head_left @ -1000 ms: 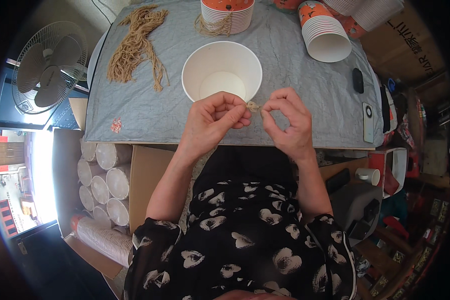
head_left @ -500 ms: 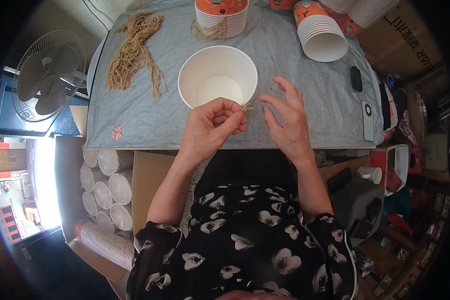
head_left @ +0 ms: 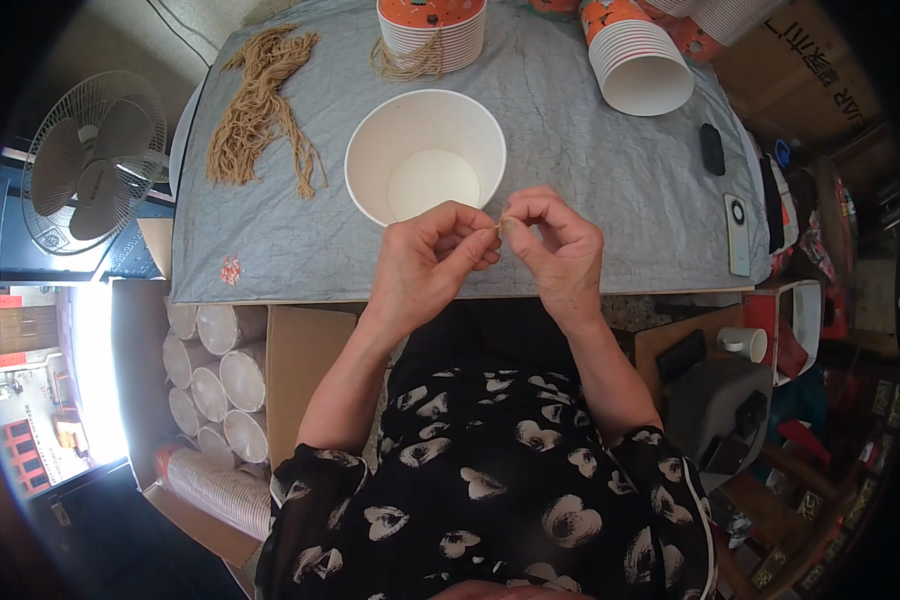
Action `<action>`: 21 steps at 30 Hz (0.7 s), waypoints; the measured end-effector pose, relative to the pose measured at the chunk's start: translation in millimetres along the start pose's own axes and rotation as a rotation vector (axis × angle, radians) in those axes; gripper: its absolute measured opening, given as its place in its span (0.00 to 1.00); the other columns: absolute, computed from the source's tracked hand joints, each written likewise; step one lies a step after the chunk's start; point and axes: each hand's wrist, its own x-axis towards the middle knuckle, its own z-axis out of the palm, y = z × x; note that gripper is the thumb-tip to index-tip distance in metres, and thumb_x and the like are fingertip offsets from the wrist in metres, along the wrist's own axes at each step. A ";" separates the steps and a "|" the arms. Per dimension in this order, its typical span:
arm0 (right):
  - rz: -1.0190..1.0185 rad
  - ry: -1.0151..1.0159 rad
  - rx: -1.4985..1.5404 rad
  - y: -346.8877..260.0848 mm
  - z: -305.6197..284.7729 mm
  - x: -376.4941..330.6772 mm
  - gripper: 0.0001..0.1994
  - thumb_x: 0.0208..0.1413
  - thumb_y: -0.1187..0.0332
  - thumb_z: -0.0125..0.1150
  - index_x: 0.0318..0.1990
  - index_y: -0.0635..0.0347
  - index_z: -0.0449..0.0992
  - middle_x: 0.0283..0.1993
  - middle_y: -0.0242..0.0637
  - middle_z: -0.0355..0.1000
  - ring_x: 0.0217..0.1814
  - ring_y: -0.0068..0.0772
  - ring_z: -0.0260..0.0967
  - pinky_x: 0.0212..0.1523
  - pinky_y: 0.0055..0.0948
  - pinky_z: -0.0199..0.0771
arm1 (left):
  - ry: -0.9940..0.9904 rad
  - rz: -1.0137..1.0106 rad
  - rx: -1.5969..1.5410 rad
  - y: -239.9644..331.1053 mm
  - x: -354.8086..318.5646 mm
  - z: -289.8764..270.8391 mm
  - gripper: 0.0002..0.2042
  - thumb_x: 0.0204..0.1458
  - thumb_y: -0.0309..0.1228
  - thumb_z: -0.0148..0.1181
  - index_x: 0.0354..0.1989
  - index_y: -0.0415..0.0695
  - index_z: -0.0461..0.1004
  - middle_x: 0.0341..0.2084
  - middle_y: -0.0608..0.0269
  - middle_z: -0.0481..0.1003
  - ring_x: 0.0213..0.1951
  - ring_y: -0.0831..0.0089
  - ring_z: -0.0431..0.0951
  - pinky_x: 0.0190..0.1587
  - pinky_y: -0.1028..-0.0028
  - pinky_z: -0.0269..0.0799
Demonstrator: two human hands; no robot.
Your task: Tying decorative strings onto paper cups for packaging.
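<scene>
My left hand (head_left: 432, 262) pinches a short piece of tan twine (head_left: 500, 228), most of it hidden by the fingers. On the twine's other end, my right hand (head_left: 558, 252) has its thumb and fingertips closed. Both hands meet fingertip to fingertip just in front of a large white paper bucket (head_left: 426, 157), whose open mouth faces me. Behind it stands a stack of orange-and-white paper buckets (head_left: 433, 40), with loops of twine (head_left: 410, 58) hanging on its side. A bundle of tan twine (head_left: 260, 110) lies at the left of the table.
A grey cloth covers the table (head_left: 300, 240). At the back right lies another stack of buckets (head_left: 642, 75); a black object (head_left: 711, 150) and a phone (head_left: 737, 234) sit along the right edge. A fan (head_left: 95, 165) stands left, above a carton of wrapped cup stacks (head_left: 242, 378).
My right hand has come in to the left and its spread fingers have closed on the twine. My left hand keeps its pinch. The whole view has shifted slightly.
</scene>
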 end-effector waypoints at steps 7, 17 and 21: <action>0.244 0.069 0.366 2.6 -17.1 -3.1 0.07 0.64 0.71 0.59 0.38 0.66 0.79 0.39 0.34 0.75 0.37 0.19 0.67 0.39 0.21 0.69 | 0.050 -0.026 -0.072 6.0 4.9 -9.2 0.06 0.64 0.26 0.59 0.42 0.35 0.76 0.32 0.63 0.81 0.35 0.78 0.82 0.40 0.79 0.80; 0.327 -0.020 0.294 0.8 0.8 0.6 0.09 0.62 0.70 0.66 0.44 0.66 0.83 0.36 0.29 0.78 0.37 0.17 0.72 0.40 0.19 0.73 | 0.004 -0.002 0.004 6.1 2.6 -4.4 0.06 0.63 0.26 0.60 0.42 0.35 0.77 0.32 0.64 0.81 0.35 0.80 0.82 0.40 0.80 0.79; 0.282 0.009 0.212 -3.1 -8.6 1.4 0.05 0.59 0.75 0.67 0.41 0.66 0.83 0.36 0.29 0.77 0.39 0.17 0.72 0.42 0.19 0.73 | -0.016 -0.022 -0.003 7.3 2.7 -8.0 0.06 0.64 0.25 0.59 0.42 0.35 0.76 0.33 0.64 0.80 0.36 0.80 0.81 0.40 0.80 0.79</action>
